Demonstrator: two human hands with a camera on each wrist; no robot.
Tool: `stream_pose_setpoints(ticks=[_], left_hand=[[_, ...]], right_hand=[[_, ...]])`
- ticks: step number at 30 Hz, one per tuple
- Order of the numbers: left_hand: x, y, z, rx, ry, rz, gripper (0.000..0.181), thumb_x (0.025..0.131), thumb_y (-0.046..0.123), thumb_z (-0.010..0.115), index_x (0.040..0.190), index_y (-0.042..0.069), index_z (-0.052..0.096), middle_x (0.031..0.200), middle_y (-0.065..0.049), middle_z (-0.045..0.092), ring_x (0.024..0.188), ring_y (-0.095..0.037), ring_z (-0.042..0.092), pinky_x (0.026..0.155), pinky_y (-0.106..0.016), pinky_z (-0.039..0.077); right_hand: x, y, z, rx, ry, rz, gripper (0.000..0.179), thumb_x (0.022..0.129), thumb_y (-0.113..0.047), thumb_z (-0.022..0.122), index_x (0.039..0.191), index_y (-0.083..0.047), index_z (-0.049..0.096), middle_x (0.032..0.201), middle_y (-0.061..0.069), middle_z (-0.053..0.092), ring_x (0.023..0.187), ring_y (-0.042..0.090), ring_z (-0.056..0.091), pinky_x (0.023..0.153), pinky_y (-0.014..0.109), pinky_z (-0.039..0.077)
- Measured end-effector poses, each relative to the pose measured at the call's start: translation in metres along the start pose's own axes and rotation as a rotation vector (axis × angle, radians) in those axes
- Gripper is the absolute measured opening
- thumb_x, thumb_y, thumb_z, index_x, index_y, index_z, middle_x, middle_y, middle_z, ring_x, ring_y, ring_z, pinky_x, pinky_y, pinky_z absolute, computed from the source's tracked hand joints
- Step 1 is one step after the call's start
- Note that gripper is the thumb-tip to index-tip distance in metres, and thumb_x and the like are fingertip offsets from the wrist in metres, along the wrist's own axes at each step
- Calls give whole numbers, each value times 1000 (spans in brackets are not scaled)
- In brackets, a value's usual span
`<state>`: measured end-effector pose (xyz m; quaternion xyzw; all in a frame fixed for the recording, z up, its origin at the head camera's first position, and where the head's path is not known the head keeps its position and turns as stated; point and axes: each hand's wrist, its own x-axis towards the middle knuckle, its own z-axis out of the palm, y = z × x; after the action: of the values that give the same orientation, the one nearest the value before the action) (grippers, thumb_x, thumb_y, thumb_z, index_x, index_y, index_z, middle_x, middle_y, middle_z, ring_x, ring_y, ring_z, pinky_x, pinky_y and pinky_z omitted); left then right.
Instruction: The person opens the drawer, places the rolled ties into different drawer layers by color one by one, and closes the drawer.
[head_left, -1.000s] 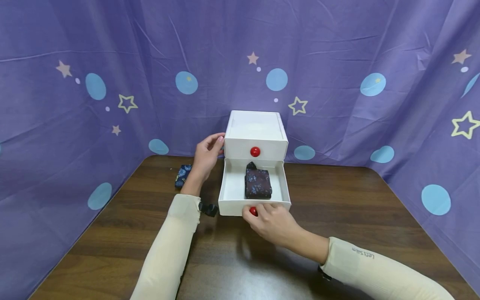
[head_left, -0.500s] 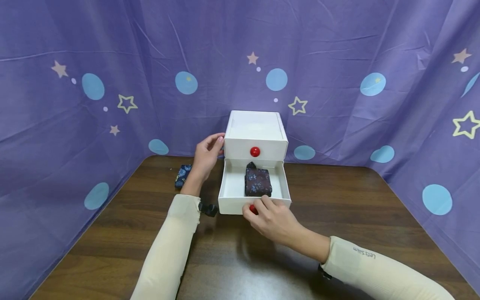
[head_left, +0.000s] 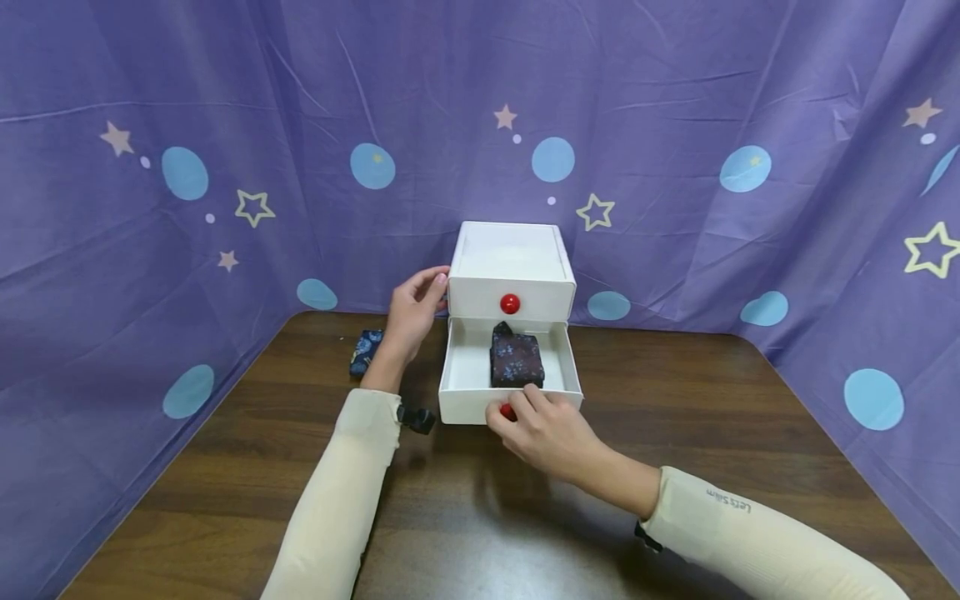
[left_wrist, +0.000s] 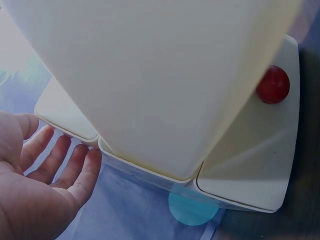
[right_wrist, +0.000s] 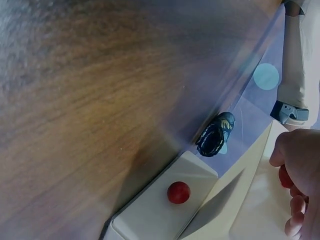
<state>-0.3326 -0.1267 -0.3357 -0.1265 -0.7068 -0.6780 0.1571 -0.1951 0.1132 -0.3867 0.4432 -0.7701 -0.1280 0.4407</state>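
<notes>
A white drawer unit (head_left: 512,250) stands at the back of the table with its middle drawer (head_left: 463,407) pulled out. My right hand (head_left: 551,433) pinches this drawer's red knob (head_left: 507,412), fingertips close to the front rim. Inside lies a folded, dark maroon floral cloth (head_left: 516,362) with a pointed end, like a necktie. At the unit's left side, my left hand (head_left: 414,312) rests its fingertips near the upper front edge. The left wrist view shows those fingers (left_wrist: 77,170) loosely extended along the unit's side, holding nothing.
A rolled navy patterned cloth (head_left: 366,352) lies on the wooden table (head_left: 675,400), left of the unit. The shut top drawer has a red knob (head_left: 510,303); the lower one has another red knob (right_wrist: 178,192). A purple curtain (head_left: 652,100) hangs behind.
The middle drawer has slid slightly inward, with my right hand moving along on its knob. My right fingers have risen a little at the rim. My left hand has stayed put.
</notes>
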Motion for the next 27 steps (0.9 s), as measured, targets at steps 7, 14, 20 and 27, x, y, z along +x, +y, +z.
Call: stream_pose_setpoints(ticks=[7, 14, 20, 27], left_hand=[[0, 0, 1, -10, 6, 2, 36, 106, 26, 60, 135, 5, 66, 129, -14, 66, 114, -22, 63, 95, -39, 58], [1, -1, 1, -22, 0, 8, 38, 105, 28, 60, 135, 5, 65, 128, -15, 66, 114, -21, 63, 95, -39, 58], [2, -2, 1, -29, -4, 9, 37, 105, 27, 61, 134, 4, 65, 128, -16, 66, 114, -21, 63, 94, -38, 58], [1, -2, 1, -25, -5, 11, 38, 105, 28, 61, 135, 5, 66, 128, -15, 66, 113, -21, 63, 94, -38, 58]], right_hand=[[1, 4, -1, 34, -34, 2, 24, 94, -31, 64, 109, -12, 60, 83, 6, 57, 71, 23, 56, 48, 27, 52], [1, 8, 3, 35, -45, 18, 25, 93, -32, 65, 109, -14, 60, 83, 5, 57, 71, 22, 57, 48, 27, 52], [1, 10, 5, 37, -39, 26, 26, 92, -33, 66, 109, -14, 60, 83, 5, 57, 71, 22, 56, 47, 28, 52], [3, 12, 7, 37, -47, 41, 25, 92, -32, 67, 109, -15, 60, 85, 5, 58, 73, 22, 57, 46, 29, 51]])
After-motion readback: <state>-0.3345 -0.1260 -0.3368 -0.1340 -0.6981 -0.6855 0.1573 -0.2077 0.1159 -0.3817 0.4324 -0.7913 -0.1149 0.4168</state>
